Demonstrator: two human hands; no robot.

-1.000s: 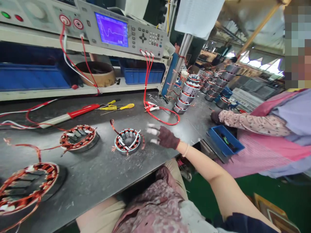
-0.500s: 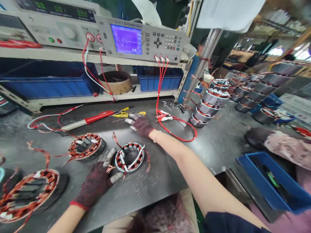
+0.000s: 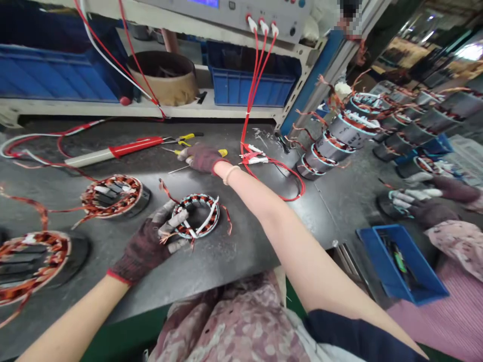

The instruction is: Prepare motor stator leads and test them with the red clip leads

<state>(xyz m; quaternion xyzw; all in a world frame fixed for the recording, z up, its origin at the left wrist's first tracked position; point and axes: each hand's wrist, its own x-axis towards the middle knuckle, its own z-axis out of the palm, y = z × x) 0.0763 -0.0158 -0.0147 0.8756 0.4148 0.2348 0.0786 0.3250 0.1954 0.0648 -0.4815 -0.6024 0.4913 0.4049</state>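
A small motor stator (image 3: 216, 221) with copper windings, a pale blue rim and white strips lies on the dark bench in front of me. My left hand (image 3: 151, 239), in a dark glove with grey fingertips, grips its left edge, fingers over the rim and thumb at the lower side. Farther back, my gloved right hand (image 3: 202, 157) closes over a yellow-handled tool (image 3: 223, 152); the hand hides its middle, so I cannot make out its kind. Beside it lie yellow-handled pliers (image 3: 188, 137) and a red-and-white probe (image 3: 132, 147).
Larger stators (image 3: 113, 196) lie at left. Red test leads (image 3: 254, 156) hang from the tester (image 3: 234, 17). Stacked stators (image 3: 320, 156) stand at right. A co-worker's gloved hands (image 3: 422, 198) touch a stator behind a blue tray (image 3: 411, 264) of tools. A shelf (image 3: 226, 103) bounds the back.
The view has tipped downward. My left fingers have come onto the stator's edge. My right fingers, earlier stretched out by the yellow-handled tools, have curled over one. A co-worker's hands have appeared at right.
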